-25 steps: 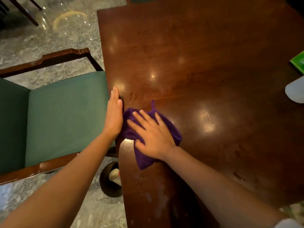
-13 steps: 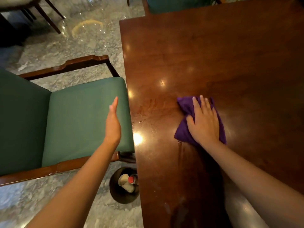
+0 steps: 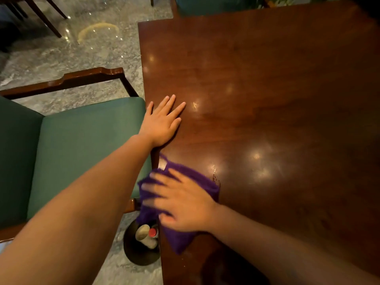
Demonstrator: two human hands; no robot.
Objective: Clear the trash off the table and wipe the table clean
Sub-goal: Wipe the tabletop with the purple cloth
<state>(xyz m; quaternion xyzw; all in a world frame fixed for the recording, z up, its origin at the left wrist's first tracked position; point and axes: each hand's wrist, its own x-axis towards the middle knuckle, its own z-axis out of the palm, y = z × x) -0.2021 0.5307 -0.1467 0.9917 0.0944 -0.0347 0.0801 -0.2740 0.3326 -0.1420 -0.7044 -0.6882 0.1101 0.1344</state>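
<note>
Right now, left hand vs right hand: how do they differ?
The left hand lies flat on bare table near its edge; the right hand presses the purple cloth. The left hand looks sharp, the right hand is motion-blurred. The left hand sits farther from the camera than the right hand. Both have straight fingers.

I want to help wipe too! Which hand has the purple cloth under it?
The right hand, nearest the camera at the table's edge, presses down on the purple cloth. The left hand lies flat on bare wood farther up.
</note>
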